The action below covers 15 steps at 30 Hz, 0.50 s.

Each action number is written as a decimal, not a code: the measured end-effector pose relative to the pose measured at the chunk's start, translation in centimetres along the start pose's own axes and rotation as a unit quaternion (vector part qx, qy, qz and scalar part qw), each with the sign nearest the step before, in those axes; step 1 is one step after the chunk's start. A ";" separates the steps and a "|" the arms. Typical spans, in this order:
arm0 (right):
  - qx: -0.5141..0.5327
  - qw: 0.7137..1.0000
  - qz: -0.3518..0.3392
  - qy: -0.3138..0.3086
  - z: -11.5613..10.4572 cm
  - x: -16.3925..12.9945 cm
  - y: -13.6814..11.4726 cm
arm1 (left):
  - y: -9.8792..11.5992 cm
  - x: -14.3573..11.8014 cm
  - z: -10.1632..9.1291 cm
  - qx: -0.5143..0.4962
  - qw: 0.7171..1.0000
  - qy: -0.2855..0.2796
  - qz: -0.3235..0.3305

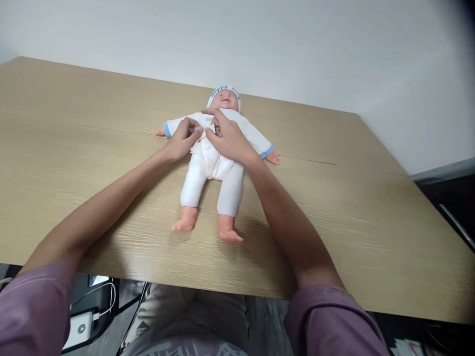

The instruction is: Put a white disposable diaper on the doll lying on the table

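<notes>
A baby doll point(211, 168) lies on its back on the wooden table point(92, 163), head toward the wall, feet toward me. It wears a white suit with blue cuffs and a white cap with blue letters. My left hand point(182, 140) and my right hand point(227, 136) meet over the doll's chest. The fingertips of both pinch the white fabric at the front of the suit. My hands hide the chest area itself.
The table runs to a plain white wall at the back. Below its near edge, at the lower left, lie a white charger and cables point(86, 324). A dark piece of furniture point(451, 198) stands at the right.
</notes>
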State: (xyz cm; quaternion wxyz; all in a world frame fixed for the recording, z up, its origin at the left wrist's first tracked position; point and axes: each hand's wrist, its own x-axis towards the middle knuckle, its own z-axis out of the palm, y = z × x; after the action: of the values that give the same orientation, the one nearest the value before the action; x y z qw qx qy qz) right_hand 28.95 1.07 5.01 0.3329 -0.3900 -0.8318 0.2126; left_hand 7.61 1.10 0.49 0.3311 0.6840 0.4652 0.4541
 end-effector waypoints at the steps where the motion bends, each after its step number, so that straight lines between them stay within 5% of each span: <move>1: 0.002 1.000 0.003 0.003 0.1 0.0 0.1 | -0.5 0.0 0.1 -0.012 1.000 -0.007 0.007; 6: 0.018 0.999 -0.008 0.050 0.5 0.5 0.8 | -2.2 0.8 0.4 -0.073 0.997 -0.038 0.002; 9: 0.031 0.995 -0.023 0.094 0.6 0.7 0.8 | -2.0 0.4 0.8 -0.028 0.999 0.033 0.024; 13: 0.043 0.980 -0.034 0.192 0.3 -1.5 -1.0 | 1.5 -3.1 1.2 0.106 0.968 0.200 0.105; 15: 0.054 0.977 -0.046 0.199 -0.1 -4.4 -2.8 | 4.0 -5.8 1.1 0.136 0.965 0.159 0.159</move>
State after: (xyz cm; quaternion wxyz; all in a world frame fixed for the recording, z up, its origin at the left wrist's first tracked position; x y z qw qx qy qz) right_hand 29.68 -4.09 5.03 0.5218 -0.3670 -0.7534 0.1592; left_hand 9.08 -5.78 1.81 0.0798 0.7067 0.4545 0.5363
